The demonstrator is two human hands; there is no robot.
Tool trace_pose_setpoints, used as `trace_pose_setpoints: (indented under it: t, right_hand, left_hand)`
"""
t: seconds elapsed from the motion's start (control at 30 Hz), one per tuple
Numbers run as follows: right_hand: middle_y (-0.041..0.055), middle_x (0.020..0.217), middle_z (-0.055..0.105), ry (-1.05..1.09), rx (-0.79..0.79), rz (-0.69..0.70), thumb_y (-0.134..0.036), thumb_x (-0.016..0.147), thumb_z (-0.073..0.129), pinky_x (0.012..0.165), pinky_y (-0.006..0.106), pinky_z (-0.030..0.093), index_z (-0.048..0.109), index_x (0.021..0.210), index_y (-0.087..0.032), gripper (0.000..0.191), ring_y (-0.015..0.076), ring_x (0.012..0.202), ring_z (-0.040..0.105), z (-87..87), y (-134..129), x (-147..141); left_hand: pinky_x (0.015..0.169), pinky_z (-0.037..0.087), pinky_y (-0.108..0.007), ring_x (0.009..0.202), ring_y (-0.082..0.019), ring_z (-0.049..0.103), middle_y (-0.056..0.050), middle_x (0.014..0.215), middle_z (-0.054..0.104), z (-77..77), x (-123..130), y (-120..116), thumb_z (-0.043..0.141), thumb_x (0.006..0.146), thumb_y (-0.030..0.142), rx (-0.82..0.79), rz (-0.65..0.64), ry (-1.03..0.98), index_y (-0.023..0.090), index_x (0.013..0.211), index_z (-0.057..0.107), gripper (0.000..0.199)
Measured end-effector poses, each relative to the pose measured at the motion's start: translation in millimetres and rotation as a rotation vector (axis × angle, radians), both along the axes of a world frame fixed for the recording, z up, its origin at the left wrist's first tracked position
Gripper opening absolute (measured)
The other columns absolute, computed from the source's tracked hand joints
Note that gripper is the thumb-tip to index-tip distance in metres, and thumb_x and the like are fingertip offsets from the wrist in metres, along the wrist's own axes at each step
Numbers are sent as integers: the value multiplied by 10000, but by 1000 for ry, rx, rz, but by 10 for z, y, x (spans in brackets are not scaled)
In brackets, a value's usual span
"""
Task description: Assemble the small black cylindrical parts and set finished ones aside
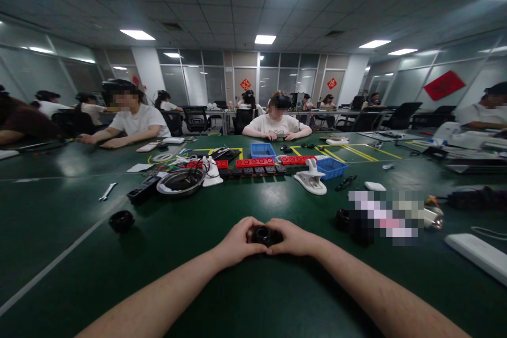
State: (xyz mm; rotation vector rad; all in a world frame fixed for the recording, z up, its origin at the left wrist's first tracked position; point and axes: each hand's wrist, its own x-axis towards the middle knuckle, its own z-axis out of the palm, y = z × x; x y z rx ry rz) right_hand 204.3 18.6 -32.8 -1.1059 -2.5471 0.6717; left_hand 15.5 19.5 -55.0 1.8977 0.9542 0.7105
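Both my hands meet around a small round black part [262,234] with a hole in its middle, low over the green table. My left hand [240,240] grips its left side, fingers curled behind and thumb in front. From the right, my right hand [291,236] closes on it too, the thumbs almost touching. Dark material shows under the right fingers, but I cannot tell if it belongs to the same part. Another round black part [121,221] lies on the table to the left.
Ahead stand a metal bowl [180,182], red socket strips [255,162], blue trays [331,169] and a white clip base [311,179]. A wrench [108,191] lies to the left, a long white case [477,254] to the right. A person [277,121] sits opposite.
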Motion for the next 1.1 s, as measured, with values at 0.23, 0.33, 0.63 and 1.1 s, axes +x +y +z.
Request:
trace_pose_setpoints:
  t: [0.23,0.33,0.63,1.1]
  right_hand:
    - [2,832,524,57,-86,69,-248,670,595,698,248,366,555,894,-163,243,152,790,483,-2,33,33]
    - [-1,825,530,57,-86,59,-255,667,597,681,244,365,559,874,-160,231,149,774,485,-43,45,31]
    - [-17,709,536,-47,-34,-176,-424,562,644,478,187,293,473,786,-170,379,109,598,468,-97,-37,-61]
    - [56,894,539,-96,28,-204,-606,453,623,611,274,373,453,1020,-177,731,211,761,519,132,-100,-23]
  left_hand:
    - [565,346,-221,655,-114,462,-6,835,493,7,6,-9,674,574,266,7,2,-5,168,916,499,397]
    - [546,336,-210,632,-106,455,1,813,489,4,19,-18,671,578,277,23,11,0,165,915,494,396]
    - [542,341,-216,648,-126,449,1,820,477,85,86,-151,679,552,298,66,163,73,173,867,485,390]
    - [560,370,-242,670,-145,460,-15,907,466,114,12,-98,704,476,387,207,232,209,200,983,447,599]
